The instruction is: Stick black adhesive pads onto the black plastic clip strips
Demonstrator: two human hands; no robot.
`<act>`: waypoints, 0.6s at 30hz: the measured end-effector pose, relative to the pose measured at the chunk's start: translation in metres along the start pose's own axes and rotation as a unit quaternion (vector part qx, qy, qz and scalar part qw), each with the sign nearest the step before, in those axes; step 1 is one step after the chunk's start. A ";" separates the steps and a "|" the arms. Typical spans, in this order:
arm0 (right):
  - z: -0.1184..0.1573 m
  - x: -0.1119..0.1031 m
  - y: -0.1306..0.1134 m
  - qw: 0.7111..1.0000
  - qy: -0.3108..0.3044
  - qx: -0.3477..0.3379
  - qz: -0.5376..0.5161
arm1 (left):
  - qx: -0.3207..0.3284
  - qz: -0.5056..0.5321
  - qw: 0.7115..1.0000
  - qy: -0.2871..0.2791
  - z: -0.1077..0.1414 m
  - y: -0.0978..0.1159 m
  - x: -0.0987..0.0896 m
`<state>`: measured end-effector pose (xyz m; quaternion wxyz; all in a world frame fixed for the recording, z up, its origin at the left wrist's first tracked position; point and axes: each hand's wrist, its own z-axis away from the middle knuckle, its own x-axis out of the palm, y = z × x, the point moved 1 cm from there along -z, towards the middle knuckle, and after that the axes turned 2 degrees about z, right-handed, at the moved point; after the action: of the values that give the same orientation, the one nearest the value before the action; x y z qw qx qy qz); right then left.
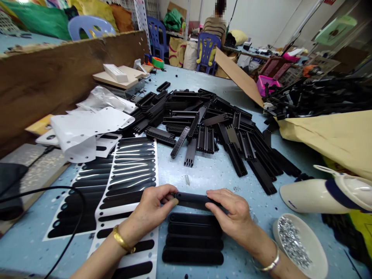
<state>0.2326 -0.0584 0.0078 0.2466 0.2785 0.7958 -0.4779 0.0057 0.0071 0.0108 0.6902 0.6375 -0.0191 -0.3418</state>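
A long black plastic bar with rounded ends [192, 200] lies level between my hands. My left hand [158, 199] pinches its left end between thumb and fingers. At the other end, my right hand [232, 209] grips it with the thumb in front and the fingers over the top. Just below, several similar black bars [193, 242] lie in a neat stack of rows on the table. Left of them is a white backing sheet [155, 224] with black rounded strips, some of its places bare. My left forearm crosses that sheet.
A large heap of black plastic pieces [188, 112] covers the table's middle. On the right are a white bowl [321, 255] of small metal parts and a cream bottle [310, 195] lying down. Crumpled white sheets [78, 131] and a black cable [83, 209] are left. A person [214, 25] sits far back.
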 end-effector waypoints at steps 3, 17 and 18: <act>0.000 -0.001 0.000 1.000 0.000 -0.003 0.004 | 0.001 -0.002 1.000 0.001 0.000 0.000 0.000; -0.001 0.003 0.000 1.000 -0.020 0.012 0.006 | 0.004 -0.003 1.000 0.006 -0.001 0.002 0.000; -0.001 0.003 0.000 1.000 -0.022 0.014 0.007 | 0.004 -0.004 1.000 0.007 -0.001 0.001 0.001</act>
<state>0.2302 -0.0565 0.0059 0.2635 0.2773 0.7815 -0.4929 0.0071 0.0074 0.0116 0.6862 0.6430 -0.0134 -0.3399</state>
